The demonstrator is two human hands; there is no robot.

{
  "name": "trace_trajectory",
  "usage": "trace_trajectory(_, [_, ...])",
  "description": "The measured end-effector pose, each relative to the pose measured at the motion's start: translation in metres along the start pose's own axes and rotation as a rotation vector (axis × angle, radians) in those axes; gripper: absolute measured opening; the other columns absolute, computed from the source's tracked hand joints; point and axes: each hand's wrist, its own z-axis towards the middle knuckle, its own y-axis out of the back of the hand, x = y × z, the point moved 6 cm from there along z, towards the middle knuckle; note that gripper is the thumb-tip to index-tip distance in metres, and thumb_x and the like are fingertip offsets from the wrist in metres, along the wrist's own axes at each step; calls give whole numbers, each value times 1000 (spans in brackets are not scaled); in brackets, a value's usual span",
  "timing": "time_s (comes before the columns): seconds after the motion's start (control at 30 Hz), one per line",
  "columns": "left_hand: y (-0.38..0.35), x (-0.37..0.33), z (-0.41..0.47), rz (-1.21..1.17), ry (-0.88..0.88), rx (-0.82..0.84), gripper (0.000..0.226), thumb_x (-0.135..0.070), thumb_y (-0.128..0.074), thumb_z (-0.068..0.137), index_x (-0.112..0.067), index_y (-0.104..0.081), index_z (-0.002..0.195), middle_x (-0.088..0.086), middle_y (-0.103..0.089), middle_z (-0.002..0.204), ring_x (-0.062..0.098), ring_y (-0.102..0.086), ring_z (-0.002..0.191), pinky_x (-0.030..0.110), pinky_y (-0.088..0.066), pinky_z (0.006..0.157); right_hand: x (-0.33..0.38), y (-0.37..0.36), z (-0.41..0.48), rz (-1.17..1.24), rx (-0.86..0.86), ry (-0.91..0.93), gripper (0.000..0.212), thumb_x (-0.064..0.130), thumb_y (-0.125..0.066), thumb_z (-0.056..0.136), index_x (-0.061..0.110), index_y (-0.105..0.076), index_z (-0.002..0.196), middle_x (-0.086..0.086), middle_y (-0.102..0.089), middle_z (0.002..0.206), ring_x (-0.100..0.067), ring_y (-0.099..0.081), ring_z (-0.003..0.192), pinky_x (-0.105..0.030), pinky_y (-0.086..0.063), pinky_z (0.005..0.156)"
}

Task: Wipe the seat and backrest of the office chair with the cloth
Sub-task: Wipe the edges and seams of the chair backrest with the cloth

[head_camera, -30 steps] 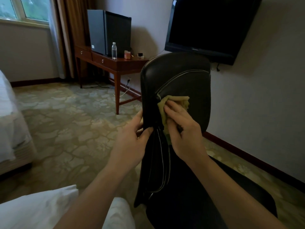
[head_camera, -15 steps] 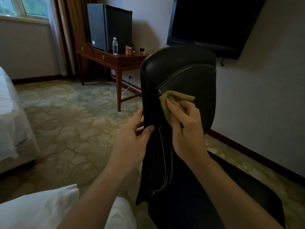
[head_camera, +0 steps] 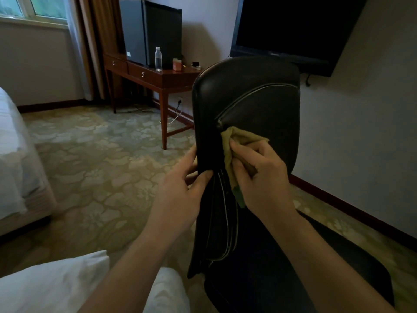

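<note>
Head view shows your two arms reaching out over a white pillow (head_camera: 52,283), which lies just below your left arm. Your left hand (head_camera: 180,190) is clamped on the side edge of the black backrest (head_camera: 259,105), with the thumb on the front and the fingers tucked round behind. Your right hand (head_camera: 261,177) is just beside it, on its right. Its fingers are curled round the cloth (head_camera: 228,150) and push it against the front of the backrest. The cloth is yellow-green. Part of it pokes out above your right fingers, and a bit hangs below your right palm. It touches the backrest close to a pale seam line. The dark seat (head_camera: 338,279) lies under your right arm. Past your left hand is a patterned carpet (head_camera: 101,154), and a bed (head_camera: 13,154) sits far to the left of that hand. Farther off, above your left hand, a wooden desk (head_camera: 171,77) stands by the wall. A water bottle (head_camera: 158,58) and a black box (head_camera: 149,30) stand on it. High above your right hand, a dark TV (head_camera: 293,26) hangs on the wall.
</note>
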Motion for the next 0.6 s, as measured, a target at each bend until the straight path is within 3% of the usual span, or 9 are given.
trace_trajectory(0.23, [-2,-5,-3,-12,-6,-25,54,-17,-59,102,-48,-47,144,-21,-68,117,-17,-63,100,2,-48,70,10,4,10,-9,-77,90,36,12,-58,99,14,-60,136,10,-51,113,2,-50,99,-11,-49,85])
trace_trajectory(0.47, [-1,3,-1,-43,-6,-13,54,-16,-60,101,-43,-49,146,-15,-71,118,-4,-67,106,9,-53,77,0,-4,-6,-2,6,126,39,21,-51,98,18,-58,136,3,-55,115,0,-52,99,-13,-51,82])
trace_trajectory(0.6, [-1,1,-3,-64,-17,-41,52,-13,-62,100,-42,-52,142,-21,-72,116,-6,-66,109,8,-52,79,-3,1,0,-4,6,149,39,17,-53,97,17,-59,136,0,-57,118,-3,-54,103,-18,-53,86])
